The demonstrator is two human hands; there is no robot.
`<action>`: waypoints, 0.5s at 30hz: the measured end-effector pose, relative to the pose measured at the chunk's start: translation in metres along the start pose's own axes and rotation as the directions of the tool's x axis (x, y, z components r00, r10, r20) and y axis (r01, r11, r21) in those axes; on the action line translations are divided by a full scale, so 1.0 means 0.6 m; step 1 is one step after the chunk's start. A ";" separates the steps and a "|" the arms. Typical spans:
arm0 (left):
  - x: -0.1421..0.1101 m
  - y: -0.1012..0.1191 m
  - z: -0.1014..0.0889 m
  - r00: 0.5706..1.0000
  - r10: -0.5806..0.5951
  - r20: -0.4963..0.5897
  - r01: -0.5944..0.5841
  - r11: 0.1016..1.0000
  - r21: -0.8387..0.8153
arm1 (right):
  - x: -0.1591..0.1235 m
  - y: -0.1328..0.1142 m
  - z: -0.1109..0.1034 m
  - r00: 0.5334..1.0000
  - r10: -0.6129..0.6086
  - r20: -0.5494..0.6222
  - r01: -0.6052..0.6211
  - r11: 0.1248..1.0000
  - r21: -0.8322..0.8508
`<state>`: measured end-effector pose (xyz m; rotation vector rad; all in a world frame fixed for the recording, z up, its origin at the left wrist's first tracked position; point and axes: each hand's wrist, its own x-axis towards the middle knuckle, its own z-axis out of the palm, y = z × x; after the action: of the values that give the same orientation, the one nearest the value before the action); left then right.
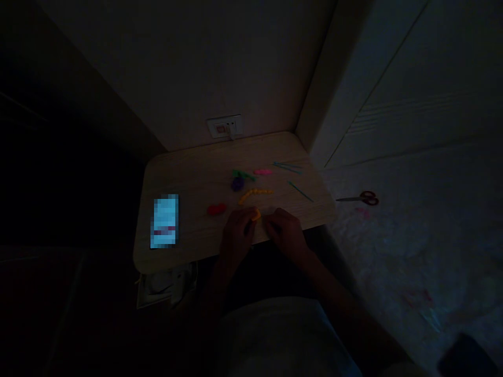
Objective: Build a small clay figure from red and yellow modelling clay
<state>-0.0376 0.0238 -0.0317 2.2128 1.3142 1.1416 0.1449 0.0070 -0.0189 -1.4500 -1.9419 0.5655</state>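
Observation:
In dim light, my left hand [238, 229] is closed at the front of a small wooden table, pinching a short curled orange strand [256, 214]. My right hand [286, 229] is beside it with its fingers drawn together; whatever they hold, if anything, is too dark to make out. Just beyond both hands lies a longer, bumpy yellow-orange strand [255, 192]. A red bundle [217, 209] rests left of it. Behind are a purple bundle [237, 184], a green piece [243, 175] and a pink piece [263, 172]. The material of these coloured pieces is unclear.
Thin teal sticks [300, 191] lie on the table's [188, 173] right side. A bright phone-like screen [164, 221] lies at the left. A wall socket [225, 126] holds a plug behind. Scissors [367, 198] rest on the pale surface at the right.

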 end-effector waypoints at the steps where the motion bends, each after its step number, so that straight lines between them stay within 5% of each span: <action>1: 0.001 0.000 0.000 1.000 0.002 0.002 -0.002 1.000 0.002 | 0.001 0.001 -0.002 1.000 -0.006 0.007 0.006 1.000 0.005; 11: -0.003 0.003 0.004 1.000 -0.004 -0.013 0.004 0.999 0.037 | 0.009 0.003 -0.006 0.991 0.048 -0.124 -0.055 0.997 -0.050; 15: -0.004 0.003 0.004 1.000 0.010 -0.013 -0.009 0.999 0.039 | 0.001 -0.008 0.003 0.997 -0.002 -0.076 -0.002 0.998 -0.058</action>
<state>-0.0352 0.0210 -0.0332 2.2448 1.3433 1.1450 0.1403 0.0062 -0.0166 -1.4861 -1.9132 0.4503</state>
